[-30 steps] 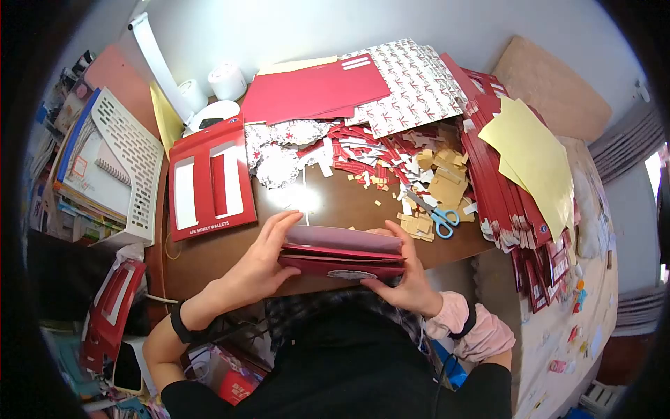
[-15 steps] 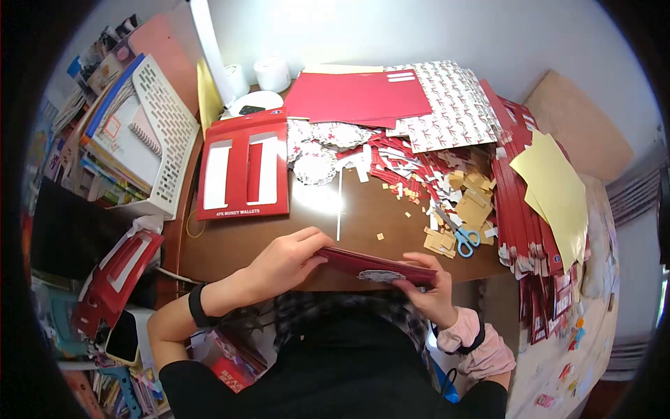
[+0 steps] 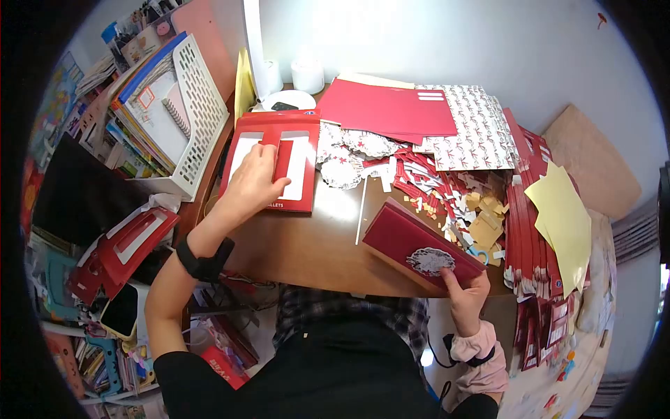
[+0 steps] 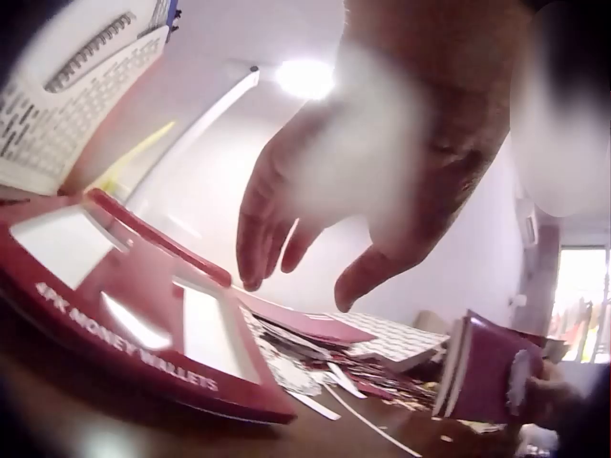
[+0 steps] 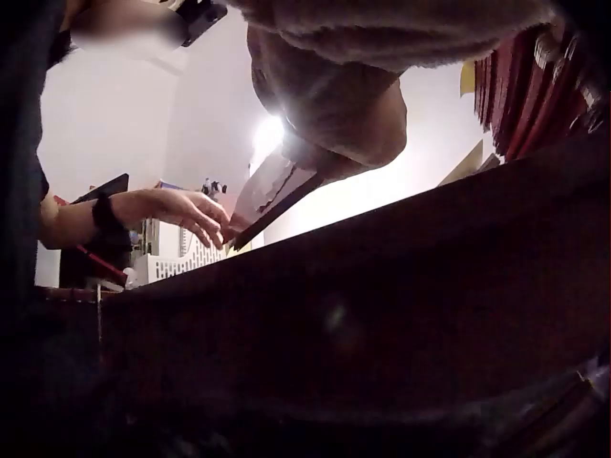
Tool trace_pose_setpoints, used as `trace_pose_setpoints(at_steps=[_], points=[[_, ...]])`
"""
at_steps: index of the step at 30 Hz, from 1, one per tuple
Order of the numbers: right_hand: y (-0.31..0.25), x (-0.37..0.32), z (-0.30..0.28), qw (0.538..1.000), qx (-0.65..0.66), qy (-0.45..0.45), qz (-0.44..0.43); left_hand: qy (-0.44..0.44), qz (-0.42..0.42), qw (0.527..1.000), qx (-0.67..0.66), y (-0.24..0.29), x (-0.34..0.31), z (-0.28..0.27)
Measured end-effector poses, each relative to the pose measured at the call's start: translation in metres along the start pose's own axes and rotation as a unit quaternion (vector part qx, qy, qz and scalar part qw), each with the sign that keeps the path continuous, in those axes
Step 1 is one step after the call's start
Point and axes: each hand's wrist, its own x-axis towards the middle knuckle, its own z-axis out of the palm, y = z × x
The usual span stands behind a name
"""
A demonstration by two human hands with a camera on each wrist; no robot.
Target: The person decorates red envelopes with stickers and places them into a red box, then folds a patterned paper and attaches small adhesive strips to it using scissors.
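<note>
Over the tabletop (image 3: 307, 255), right hand (image 3: 467, 302) gripped a red folder (image 3: 399, 229) — left hand (image 3: 250, 180) hung loose-fingered.
Red box (image 4: 158, 291) lettering, partly covered in head view, read whole at left wrist.

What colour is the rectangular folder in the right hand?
The rectangular folder has a deep red front with a pale lacy patch; clearest in the head view.

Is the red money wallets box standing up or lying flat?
Lying flat: the head view shows the box on the desk, its windows facing up.
</note>
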Motion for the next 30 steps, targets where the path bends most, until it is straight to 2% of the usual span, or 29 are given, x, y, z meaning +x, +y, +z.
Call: trace_pose_setpoints(at_steps=[1,4,9,13,15,16,17,19,21,25,30], points=[[0.0,0.0,-0.001,1.0,0.0,-0.001,-0.001,0.001,0.0,1.0,0.0,-0.005,0.003,0.003],[-0.002,-0.001,-0.002,1.0,0.015,0.01,0.001,-0.033,-0.116,0.993,-0.002,-0.015,0.01,0.01],[-0.004,-0.003,-0.006,1.0,-0.001,0.016,0.009,-0.037,-0.137,0.989,-0.046,-0.041,0.022,0.03],[-0.009,-0.003,-0.008,0.999,0.029,0.031,0.026,-0.085,-0.158,0.98,-0.084,-0.044,0.022,0.024],[-0.01,-0.005,-0.015,0.999,0.017,0.04,0.028,-0.042,-0.12,0.988,-0.09,-0.041,0.014,0.019],[-0.017,-0.005,-0.015,0.997,0.042,0.049,0.034,0.0,-0.071,0.995,-0.074,-0.033,0.007,0.015],[-0.019,-0.005,-0.017,0.996,0.059,0.066,0.03,-0.003,-0.07,0.995,-0.074,-0.024,0.0,0.009],[-0.023,-0.006,-0.028,0.992,0.087,0.084,0.029,0.021,0.082,0.992,-0.09,-0.002,-0.012,-0.004],[-0.031,-0.005,-0.037,0.988,0.12,0.094,0.015,-0.035,0.114,0.987,-0.106,0.03,-0.024,-0.013],[-0.037,-0.007,-0.052,0.994,0.056,0.093,-0.009,-0.124,0.195,0.963,-0.136,0.07,-0.044,-0.006],[-0.027,-0.017,-0.059,0.991,0.06,0.123,0.014,-0.111,0.237,0.955,-0.142,0.088,-0.052,-0.008]])
